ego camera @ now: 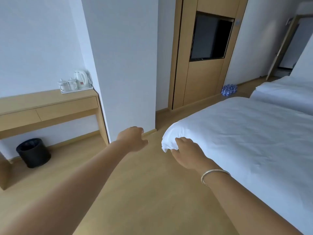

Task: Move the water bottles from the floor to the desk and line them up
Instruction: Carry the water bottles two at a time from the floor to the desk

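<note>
A pack of several water bottles [229,89] with blue labels lies on the wooden floor far ahead, against the wall beside the TV cabinet. The wooden desk [50,102] runs along the left wall. My left hand [133,139] reaches forward over the floor, fingers loosely curled, holding nothing. My right hand [186,152] hangs in front of the near bed's corner, fingers relaxed and empty, with a silver bangle on the wrist. Both hands are far from the bottles.
A tray [77,89] with a white kettle and two cups stands at the desk's right end. A black bin [33,152] sits under the desk. A white pillar [125,65] juts out ahead. Two white beds [245,133] fill the right side, leaving a floor corridor between.
</note>
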